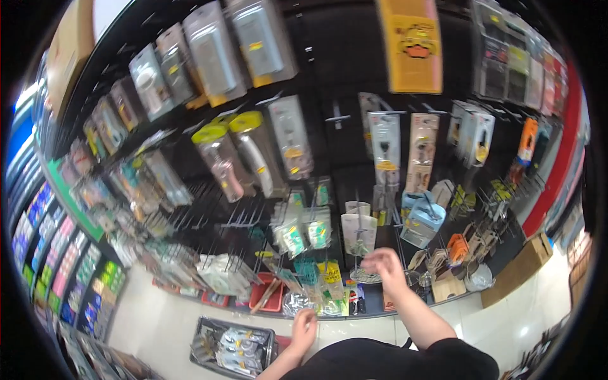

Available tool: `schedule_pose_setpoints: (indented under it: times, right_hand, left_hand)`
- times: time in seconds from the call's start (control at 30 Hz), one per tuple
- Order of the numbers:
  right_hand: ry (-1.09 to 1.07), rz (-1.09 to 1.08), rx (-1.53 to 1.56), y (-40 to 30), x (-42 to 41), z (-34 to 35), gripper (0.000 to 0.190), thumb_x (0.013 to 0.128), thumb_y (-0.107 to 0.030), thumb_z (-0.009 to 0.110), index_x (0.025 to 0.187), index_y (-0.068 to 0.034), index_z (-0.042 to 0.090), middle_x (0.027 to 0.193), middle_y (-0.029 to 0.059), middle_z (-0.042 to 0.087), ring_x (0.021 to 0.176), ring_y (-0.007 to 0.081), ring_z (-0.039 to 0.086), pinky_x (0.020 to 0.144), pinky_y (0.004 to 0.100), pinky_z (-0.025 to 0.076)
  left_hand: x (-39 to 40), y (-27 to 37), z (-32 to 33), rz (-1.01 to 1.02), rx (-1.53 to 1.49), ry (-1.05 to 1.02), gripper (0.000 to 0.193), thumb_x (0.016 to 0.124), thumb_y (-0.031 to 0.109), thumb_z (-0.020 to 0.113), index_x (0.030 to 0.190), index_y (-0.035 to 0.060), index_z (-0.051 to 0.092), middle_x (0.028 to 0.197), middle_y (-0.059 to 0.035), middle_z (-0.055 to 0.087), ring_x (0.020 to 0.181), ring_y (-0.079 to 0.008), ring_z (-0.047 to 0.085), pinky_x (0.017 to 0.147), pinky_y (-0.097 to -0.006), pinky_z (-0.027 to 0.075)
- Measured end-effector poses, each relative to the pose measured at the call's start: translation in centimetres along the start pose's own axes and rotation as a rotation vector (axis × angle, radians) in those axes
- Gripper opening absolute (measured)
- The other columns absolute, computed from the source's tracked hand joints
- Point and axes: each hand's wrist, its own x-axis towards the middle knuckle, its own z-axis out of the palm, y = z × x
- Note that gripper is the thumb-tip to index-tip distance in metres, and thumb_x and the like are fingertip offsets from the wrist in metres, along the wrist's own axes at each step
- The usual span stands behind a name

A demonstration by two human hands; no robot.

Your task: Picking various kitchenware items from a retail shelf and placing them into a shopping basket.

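My right hand (384, 266) is raised at the lower part of a black display wall, fingers apart, close to a white carded pack (359, 230) on a hook. Whether it touches that pack or something small beside it is unclear. Low in front of me, my left hand (305, 323) has its fingers curled, near the shelf edge below hanging green and yellow packs (332, 280); nothing plain shows in it. To its left, a dark plastic basket (202, 327) on the floor holds several clear packages (240, 349). Right of the white pack hangs a light blue plastic item (424, 221).
Metal hooks with packaged goods cover the wall. A red plastic basket (275, 304) and a wooden board (448, 286) sit on the bottom shelf. A cardboard box (517, 270) stands at the right, and another stocked shelf (61, 251) is at the left.
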Motion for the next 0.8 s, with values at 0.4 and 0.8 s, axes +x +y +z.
schedule_pose_setpoints:
  times: [0.4, 0.8]
  right_hand:
    - [-0.308, 0.908, 0.003, 16.8, -13.7, 7.9, 0.021, 0.096, -0.013, 0.046, 0.112, 0.001, 0.051, 0.1, 0.0159, 0.063, 0.097, 0.0277, 0.064, 0.08, 0.0364, 0.054]
    - [-0.528, 1.053, -0.133, 20.6, -17.6, 22.3, 0.025, 0.096, -0.013, 0.043, 0.112, 0.002, 0.053, 0.101, 0.0151, 0.063, 0.097, 0.0224, 0.062, 0.083, 0.0335, 0.051]
  left_hand:
    - [-21.4, -19.4, -18.7, -1.201, 0.147, 0.595, 0.039, 0.083, 0.018, 0.053, 0.116, -0.0034, 0.052, 0.104, -0.0261, 0.063, 0.098, -0.0376, 0.062, 0.085, -0.0424, 0.047]
    - [-26.9, -30.6, -24.7, -1.656, -0.6, 0.515, 0.053, 0.091, 0.05, 0.05, 0.118, 0.0047, 0.055, 0.097, -0.0146, 0.066, 0.084, -0.0277, 0.066, 0.066, -0.0431, 0.056]
